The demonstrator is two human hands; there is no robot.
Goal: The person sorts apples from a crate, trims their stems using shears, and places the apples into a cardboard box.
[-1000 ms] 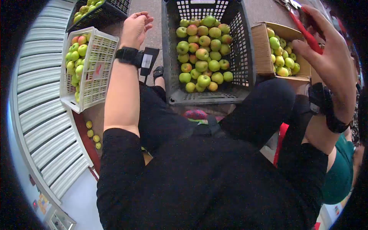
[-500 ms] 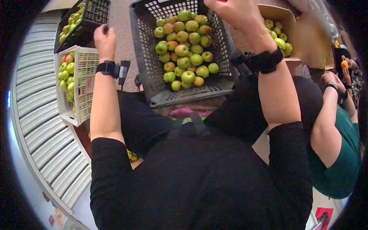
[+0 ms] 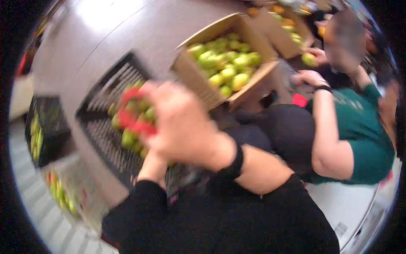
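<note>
"Where's that red thing [image 3: 124,114]?"
"R hand's [image 3: 179,118] holding it, w/ thumb & fingers curling part-closed, gripping its ends. It's blurring, so can't tell its exact shape."
"Over what?"
"It's showing over the apples [image 3: 128,137] in the blk crate [image 3: 91,127]; can't tell if it's touching any."
"And L hand [image 3: 153,163]?"
"Mostly hiding behind the R one, only the wrist end showing. Can't tell how open it is or if it's holding anything."
"What's next to the crate?"
"Cardboard box [image 3: 192,80] is sitting just beside, on the R, holding green apples [image 3: 228,74]. 2nd box [image 3: 281,40] is standing beyond. On the L, a darker crate [image 3: 55,120] & a white crate [image 3: 86,190] are holding fruit too."
"Who's on the far R?"
"Person in green top [image 3: 359,127], leaning in near the boxes. Another hand [image 3: 320,55] is holding a yellow-green apple [image 3: 309,59] near the 2nd box."
</note>
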